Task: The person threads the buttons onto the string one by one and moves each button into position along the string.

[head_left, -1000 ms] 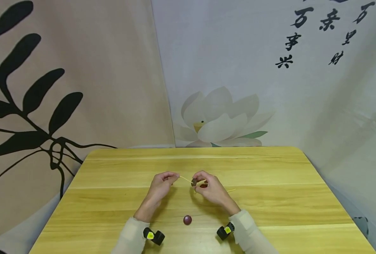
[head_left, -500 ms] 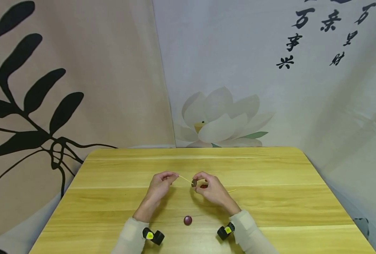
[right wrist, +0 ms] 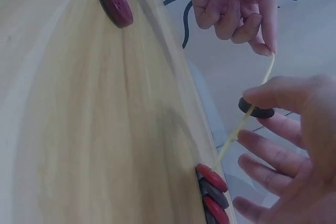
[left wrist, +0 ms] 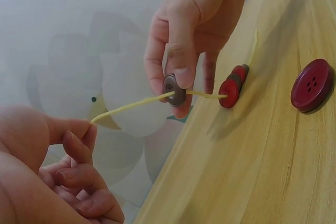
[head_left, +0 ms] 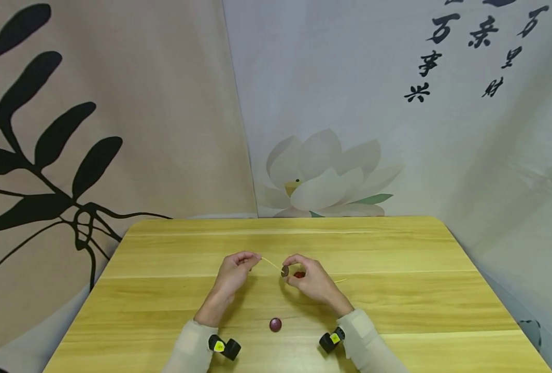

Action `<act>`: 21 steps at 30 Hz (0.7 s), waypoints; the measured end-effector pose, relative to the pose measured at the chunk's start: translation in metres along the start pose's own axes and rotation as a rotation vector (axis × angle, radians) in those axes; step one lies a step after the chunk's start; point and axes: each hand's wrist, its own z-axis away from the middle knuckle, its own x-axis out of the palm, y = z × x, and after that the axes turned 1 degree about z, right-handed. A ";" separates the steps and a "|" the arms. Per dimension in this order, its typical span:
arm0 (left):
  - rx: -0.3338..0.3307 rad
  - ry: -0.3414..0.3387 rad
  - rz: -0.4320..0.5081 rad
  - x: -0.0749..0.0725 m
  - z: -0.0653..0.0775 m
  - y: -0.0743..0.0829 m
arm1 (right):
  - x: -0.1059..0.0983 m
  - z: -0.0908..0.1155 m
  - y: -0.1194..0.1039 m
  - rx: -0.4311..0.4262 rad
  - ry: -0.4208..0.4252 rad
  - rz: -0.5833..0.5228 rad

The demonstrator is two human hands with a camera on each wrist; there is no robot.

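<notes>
My left hand (head_left: 232,273) pinches the end of a yellow string (left wrist: 131,104) between thumb and forefinger. The string runs taut through a dark brown button (left wrist: 174,91). My right hand (head_left: 314,278) holds that button by its edge, thumb against fingertips, above the table. Beyond it the string passes into a row of red and dark buttons (left wrist: 229,93) lying on the wood; in the head view the right hand partly covers this row. A larger dark red button (head_left: 275,325) lies by itself nearer the body, between the two forearms.
The wooden table (head_left: 164,311) spreads around both hands. A loose tail of string (head_left: 340,280) sticks out to the right of the right hand. Black cameras are strapped on both wrists over pale sleeves. A printed curtain (head_left: 173,114) hangs behind the table.
Both hands keep almost the same pose, the string still stretched between them. The held button looks slightly turned, and the left hand has shifted a touch to the left.
</notes>
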 end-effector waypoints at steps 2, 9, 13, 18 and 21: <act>0.000 0.002 -0.002 0.000 0.000 0.000 | 0.000 0.000 0.001 0.001 -0.002 0.006; 0.002 0.001 -0.007 0.000 0.001 0.001 | -0.001 0.001 0.003 0.016 -0.009 0.051; 0.004 0.002 -0.010 0.000 0.001 0.001 | -0.001 0.001 0.004 0.028 -0.013 0.055; 0.007 0.002 -0.009 0.001 0.001 0.001 | -0.001 0.000 0.008 0.032 -0.022 0.065; 0.007 0.002 -0.011 0.001 0.001 0.002 | -0.001 0.000 0.010 0.037 -0.026 0.075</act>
